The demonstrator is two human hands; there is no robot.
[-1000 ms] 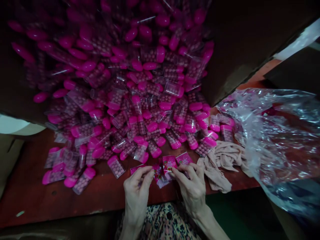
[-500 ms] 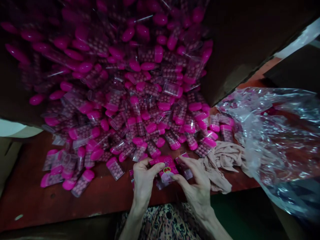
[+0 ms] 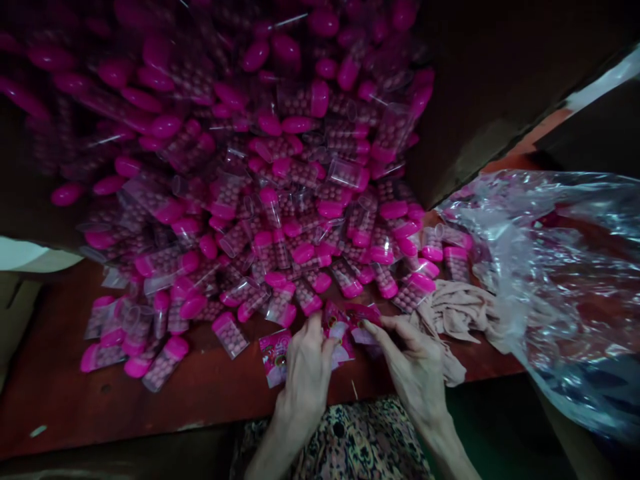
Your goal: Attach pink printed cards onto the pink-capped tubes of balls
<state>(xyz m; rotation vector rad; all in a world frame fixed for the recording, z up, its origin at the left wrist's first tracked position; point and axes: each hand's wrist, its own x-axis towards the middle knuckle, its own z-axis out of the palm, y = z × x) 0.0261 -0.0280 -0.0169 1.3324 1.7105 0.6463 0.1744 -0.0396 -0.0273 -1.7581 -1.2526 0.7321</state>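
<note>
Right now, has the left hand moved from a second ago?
Yes. The left hand has moved right, farther from the lone bottle to its left.

Printed pieces (image 3: 273, 358) appear glossy; jars (image 3: 233, 339) are smooth, clear plastic with glossy caps (image 3: 177, 347). Bag (image 3: 565, 267) is shiny, crinkled plastic film; rag (image 3: 456, 308) is matt, creased cloth.

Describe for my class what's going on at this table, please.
A person is handling small pink printed packets with both hands. The left hand is at the middle packet; the right hand's thumb touches the right packet. Another packet lies left of them. Behind are heaped pink-capped containers; a cloth lies rightward.
</note>
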